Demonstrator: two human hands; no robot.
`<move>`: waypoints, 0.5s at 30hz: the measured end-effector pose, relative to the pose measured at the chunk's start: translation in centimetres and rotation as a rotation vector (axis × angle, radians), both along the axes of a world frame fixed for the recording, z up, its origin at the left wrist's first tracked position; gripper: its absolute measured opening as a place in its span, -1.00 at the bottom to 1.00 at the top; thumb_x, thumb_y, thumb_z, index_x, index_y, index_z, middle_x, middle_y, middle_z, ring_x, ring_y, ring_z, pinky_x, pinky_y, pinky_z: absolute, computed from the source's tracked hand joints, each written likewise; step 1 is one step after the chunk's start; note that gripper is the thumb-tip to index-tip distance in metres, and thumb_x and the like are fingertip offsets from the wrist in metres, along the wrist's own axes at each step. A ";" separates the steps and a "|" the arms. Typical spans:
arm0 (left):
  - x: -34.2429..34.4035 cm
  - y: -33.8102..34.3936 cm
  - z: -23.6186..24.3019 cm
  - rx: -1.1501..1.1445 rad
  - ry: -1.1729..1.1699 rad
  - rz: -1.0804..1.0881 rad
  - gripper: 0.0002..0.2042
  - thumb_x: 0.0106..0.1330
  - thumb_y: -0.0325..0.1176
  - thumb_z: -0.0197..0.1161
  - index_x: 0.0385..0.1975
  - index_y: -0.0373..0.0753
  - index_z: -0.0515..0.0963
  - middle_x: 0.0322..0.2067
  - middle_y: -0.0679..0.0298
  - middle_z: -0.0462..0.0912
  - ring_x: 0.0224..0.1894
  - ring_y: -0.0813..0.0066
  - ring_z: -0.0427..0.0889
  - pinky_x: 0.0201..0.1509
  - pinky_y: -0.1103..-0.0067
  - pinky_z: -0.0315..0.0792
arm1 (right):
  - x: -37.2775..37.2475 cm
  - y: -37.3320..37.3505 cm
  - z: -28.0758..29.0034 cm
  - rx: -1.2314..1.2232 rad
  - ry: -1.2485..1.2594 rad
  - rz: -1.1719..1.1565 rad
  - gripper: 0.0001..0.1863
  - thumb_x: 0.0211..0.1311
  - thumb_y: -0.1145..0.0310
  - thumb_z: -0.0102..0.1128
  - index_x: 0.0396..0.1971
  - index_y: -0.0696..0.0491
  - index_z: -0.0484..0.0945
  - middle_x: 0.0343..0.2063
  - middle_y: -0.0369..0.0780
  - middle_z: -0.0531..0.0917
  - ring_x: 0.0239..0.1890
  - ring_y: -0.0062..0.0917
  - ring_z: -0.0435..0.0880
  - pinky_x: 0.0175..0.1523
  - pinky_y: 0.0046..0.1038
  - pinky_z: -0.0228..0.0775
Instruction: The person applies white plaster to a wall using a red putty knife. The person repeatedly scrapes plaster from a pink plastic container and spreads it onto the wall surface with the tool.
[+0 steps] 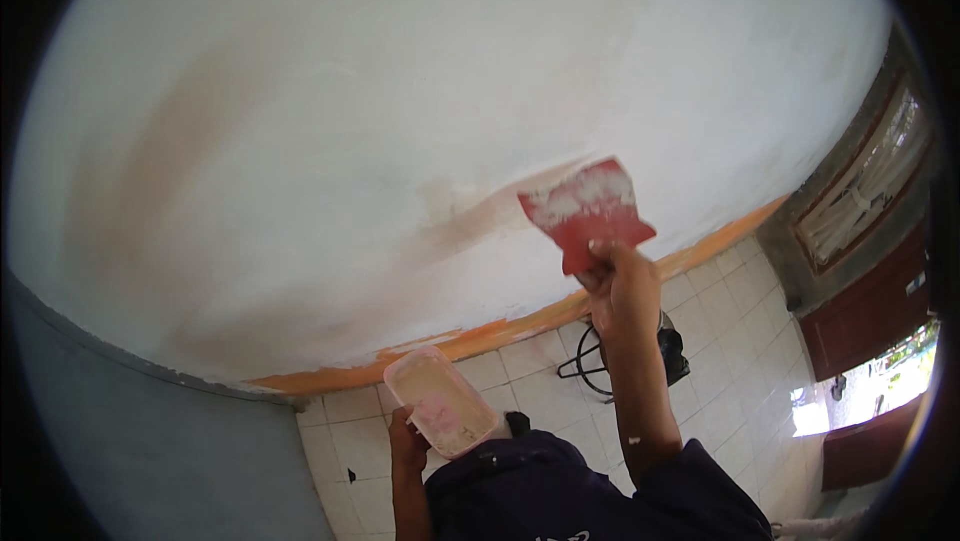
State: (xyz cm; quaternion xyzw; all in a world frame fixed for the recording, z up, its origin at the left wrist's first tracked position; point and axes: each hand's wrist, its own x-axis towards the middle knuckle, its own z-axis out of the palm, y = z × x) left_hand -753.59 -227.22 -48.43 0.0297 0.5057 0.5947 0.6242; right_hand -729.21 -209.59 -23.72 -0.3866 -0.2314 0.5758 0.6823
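Observation:
My right hand point(622, 286) is closed round the narrow end of a red putty scraper point(590, 213), raised before the white wall point(400, 71). Whitish paste is smeared over the scraper's broad blade. Whether the blade's edge touches the wall I cannot tell. Lower down and to the left, my left hand point(405, 436) grips the rim of a shallow pink plastic tub point(405, 369), tilted so that its inside shows. Pale paste clings to the bottom of the tub. Brownish smudges and patches mark the wall to the left of the scraper.
An orange strip point(480, 338) runs along the wall's foot above white floor tiles point(535, 381). A grey wall point(180, 441) meets it at the left. Behind my right forearm stands a black round-framed object point(590, 366). At the right are a curtained window point(865, 181) and an open brown door point(865, 326).

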 end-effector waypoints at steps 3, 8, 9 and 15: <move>-1.9 -0.2 -0.3 0.022 -0.009 0.004 -0.44 0.15 -0.07 0.00 0.07 -0.36 0.37 -0.10 0.01 0.54 -0.13 0.15 0.62 -0.12 0.29 0.57 | -0.8 -1.8 -4.7 -0.126 0.038 0.037 -0.86 0.10 0.61 0.08 -0.32 0.32 0.45 -0.31 -0.12 0.57 -0.24 -0.37 0.64 -0.14 -0.38 0.59; -4.7 -0.5 0.1 -0.027 -0.025 -0.002 -0.38 0.18 -0.05 -0.01 0.18 -0.34 0.25 0.05 0.05 0.46 0.09 0.13 0.48 0.19 0.26 0.36 | -5.2 -0.3 -8.8 -0.247 0.038 0.091 -0.84 0.12 0.60 0.06 -0.30 0.36 0.44 -0.30 -0.06 0.58 -0.26 -0.32 0.66 -0.08 -0.34 0.59; -5.2 -0.7 0.1 -0.030 -0.024 -0.007 -0.38 0.18 -0.05 -0.01 0.18 -0.34 0.25 0.05 0.05 0.46 0.10 0.13 0.48 0.19 0.26 0.36 | -6.0 0.3 -8.6 -0.249 0.040 0.097 -0.84 0.12 0.60 0.06 -0.31 0.36 0.44 -0.31 -0.05 0.58 -0.27 -0.31 0.66 -0.07 -0.33 0.59; -7.8 -1.7 0.6 -0.022 -0.037 -0.001 -0.38 0.17 -0.03 0.00 0.18 -0.33 0.26 0.05 0.06 0.46 0.10 0.13 0.47 0.18 0.25 0.37 | -8.9 3.9 -2.8 -0.067 0.084 0.126 -0.84 0.13 0.59 0.07 -0.32 0.39 0.44 -0.34 -0.02 0.59 -0.30 -0.29 0.67 -0.05 -0.34 0.59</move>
